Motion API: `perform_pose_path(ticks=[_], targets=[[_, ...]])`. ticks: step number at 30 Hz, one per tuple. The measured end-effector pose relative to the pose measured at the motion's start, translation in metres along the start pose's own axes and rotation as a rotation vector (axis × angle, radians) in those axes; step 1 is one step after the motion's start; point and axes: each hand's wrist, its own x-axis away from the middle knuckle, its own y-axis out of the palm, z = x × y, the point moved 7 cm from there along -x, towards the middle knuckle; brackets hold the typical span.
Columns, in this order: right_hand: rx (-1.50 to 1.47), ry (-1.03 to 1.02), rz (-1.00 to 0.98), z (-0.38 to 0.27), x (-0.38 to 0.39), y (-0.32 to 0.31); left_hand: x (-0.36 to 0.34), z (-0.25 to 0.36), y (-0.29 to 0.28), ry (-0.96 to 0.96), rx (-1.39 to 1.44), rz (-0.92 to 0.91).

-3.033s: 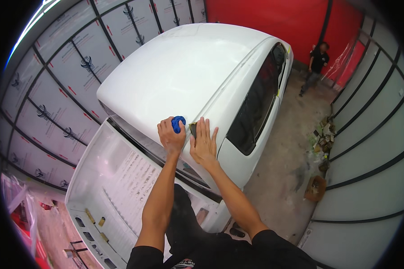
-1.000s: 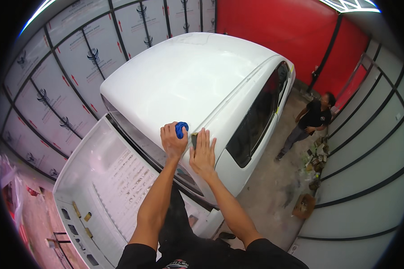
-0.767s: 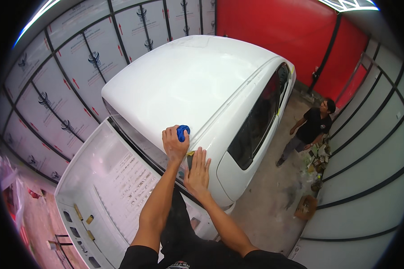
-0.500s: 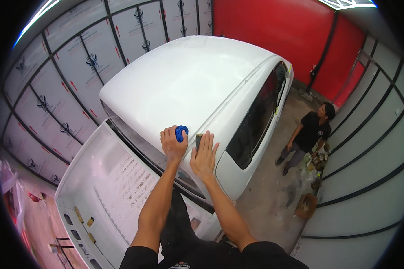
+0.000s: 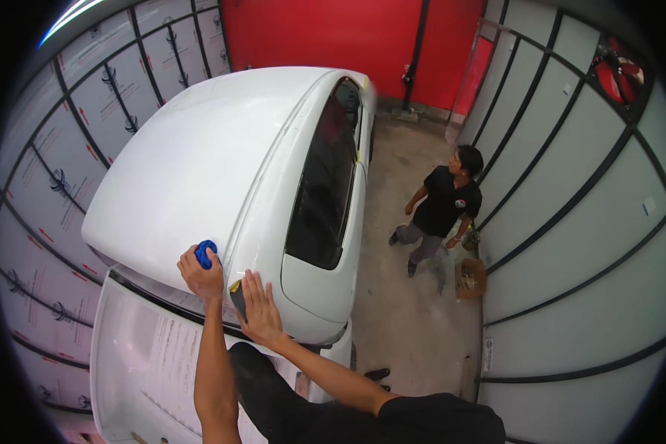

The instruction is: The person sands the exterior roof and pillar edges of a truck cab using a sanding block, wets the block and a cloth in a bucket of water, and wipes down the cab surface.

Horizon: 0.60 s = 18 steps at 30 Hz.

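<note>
My left hand (image 5: 201, 277) is closed around a crumpled blue cloth (image 5: 206, 254) at the rear edge of the white vehicle roof (image 5: 192, 159). Beside it, my right hand (image 5: 261, 309) lies with long fingers pressed along the white rear corner of the cab. Between its thumb and fingers sits a dark grey sanding pad (image 5: 237, 297) with a yellowish top, held against the paintwork. The pad's underside is hidden. A narrow groove runs forward along the roof between the two hands.
The pickup's white bed (image 5: 148, 348) lies below my arms. To the right, another person (image 5: 444, 200) in a black shirt stands on the concrete floor (image 5: 392, 318) near a cardboard box (image 5: 470, 280). Panelled walls (image 5: 570, 244) flank the vehicle; a red wall (image 5: 318, 33) is ahead.
My view has swung to the right, so the vehicle and both hands appear further left. The blue cloth and sanding pad remain in my hands. The other person's arm is now lowered toward the wall.
</note>
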Motion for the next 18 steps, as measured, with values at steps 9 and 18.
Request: perform_pose_path(ticks=[9,18], targets=[[-0.036,0.135,0.24,0.023,-0.017,-0.013,0.002,0.006,0.005,0.001,0.024,0.002],[-0.03,0.189,0.283,0.047,-0.053,-0.04,0.002,0.014,0.005,-0.006,0.01,-0.011]])
